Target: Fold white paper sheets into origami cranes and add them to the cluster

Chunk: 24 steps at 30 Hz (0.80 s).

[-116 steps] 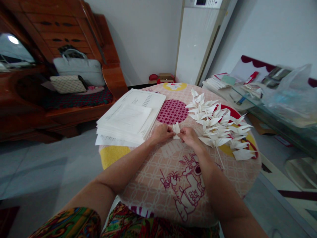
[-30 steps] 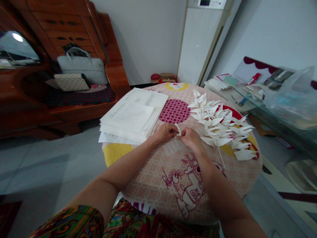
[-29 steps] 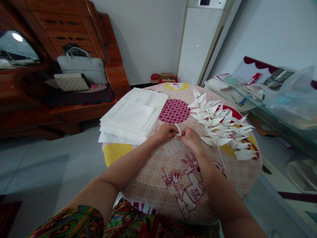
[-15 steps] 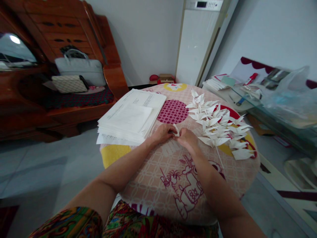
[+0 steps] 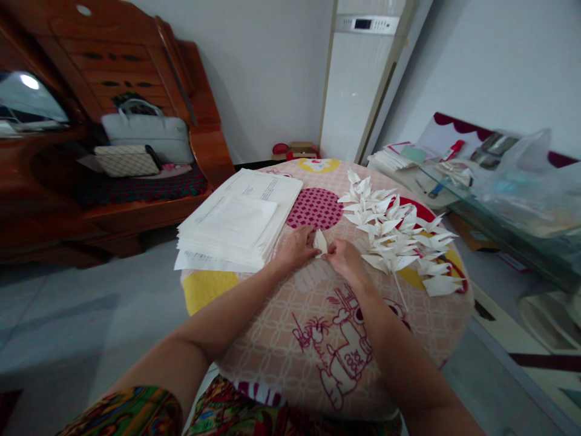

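Observation:
A small piece of folded white paper (image 5: 321,242) stands between my hands over the middle of the round table. My left hand (image 5: 299,247) is closed on its left side, the fingers curled round the edge. My right hand (image 5: 344,257) pinches the lower right edge of the same paper. To the right lies a cluster of several folded white paper cranes (image 5: 385,224), their pointed wings overlapping. On the left sits a thick stack of white paper sheets (image 5: 213,227), some printed, with smaller blank sheets (image 5: 247,219) on top.
A patterned pink cloth (image 5: 281,339) covers the round table. Beyond its right edge, a glass-topped table (image 5: 508,218) holds papers and a clear plastic bag (image 5: 521,175). At the left stands a wooden bench (image 5: 204,145) with a grey bag (image 5: 167,136). A white cabinet-like unit (image 5: 356,79) stands behind.
The folded paper now shows a broader, pointed face between my hands. My fingers have moved slightly apart around it. The whole view has shifted down a little.

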{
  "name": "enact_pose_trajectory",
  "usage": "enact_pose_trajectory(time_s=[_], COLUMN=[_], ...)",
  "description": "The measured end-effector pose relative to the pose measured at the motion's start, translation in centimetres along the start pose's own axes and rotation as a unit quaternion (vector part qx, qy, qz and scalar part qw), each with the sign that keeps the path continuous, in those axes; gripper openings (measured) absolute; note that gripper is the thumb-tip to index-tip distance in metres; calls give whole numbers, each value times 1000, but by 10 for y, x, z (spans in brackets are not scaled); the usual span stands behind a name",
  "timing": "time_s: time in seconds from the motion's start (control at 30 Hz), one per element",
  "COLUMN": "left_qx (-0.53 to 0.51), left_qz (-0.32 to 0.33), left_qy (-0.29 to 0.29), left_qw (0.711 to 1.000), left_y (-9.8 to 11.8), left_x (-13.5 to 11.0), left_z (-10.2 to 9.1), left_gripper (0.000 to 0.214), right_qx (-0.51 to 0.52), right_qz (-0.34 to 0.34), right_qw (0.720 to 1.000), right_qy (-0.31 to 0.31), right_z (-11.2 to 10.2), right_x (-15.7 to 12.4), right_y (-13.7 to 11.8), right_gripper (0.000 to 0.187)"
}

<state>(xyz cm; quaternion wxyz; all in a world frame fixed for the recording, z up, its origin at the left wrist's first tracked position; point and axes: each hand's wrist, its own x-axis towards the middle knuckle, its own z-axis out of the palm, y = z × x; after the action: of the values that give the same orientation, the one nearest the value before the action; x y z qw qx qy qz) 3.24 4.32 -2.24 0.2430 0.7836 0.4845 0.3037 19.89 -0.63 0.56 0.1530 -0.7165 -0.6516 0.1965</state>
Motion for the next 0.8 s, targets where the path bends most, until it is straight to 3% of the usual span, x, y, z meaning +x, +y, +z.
enact_pose_trajectory(time_s=[0.13, 0.33, 0.47, 0.63, 0.8], left_qx=[-48, -97, -184, -346, -477], left_qz=[-23, -46, -34, -2, -6], left_qy=[-40, -29, -31, -74, -73], left_qw=[998, 994, 982, 936, 876], left_y=[3, -2, -3, 2, 6], left_x=[6, 6, 4, 2, 0], left_z=[1, 6, 9, 5, -3], left_gripper=[67, 71, 70, 64, 55], right_qx=[10, 22, 97, 261, 346], right_qz=[-10, -20, -24, -54, -48], right_qw=[1000, 999, 995, 963, 936], right_qy=[13, 32, 24, -46, -35], right_z=[1, 5, 7, 8, 9], right_x=[-3, -1, 2, 4, 0], right_y=[3, 6, 12, 26, 25], right_gripper=[13, 14, 17, 19, 31])
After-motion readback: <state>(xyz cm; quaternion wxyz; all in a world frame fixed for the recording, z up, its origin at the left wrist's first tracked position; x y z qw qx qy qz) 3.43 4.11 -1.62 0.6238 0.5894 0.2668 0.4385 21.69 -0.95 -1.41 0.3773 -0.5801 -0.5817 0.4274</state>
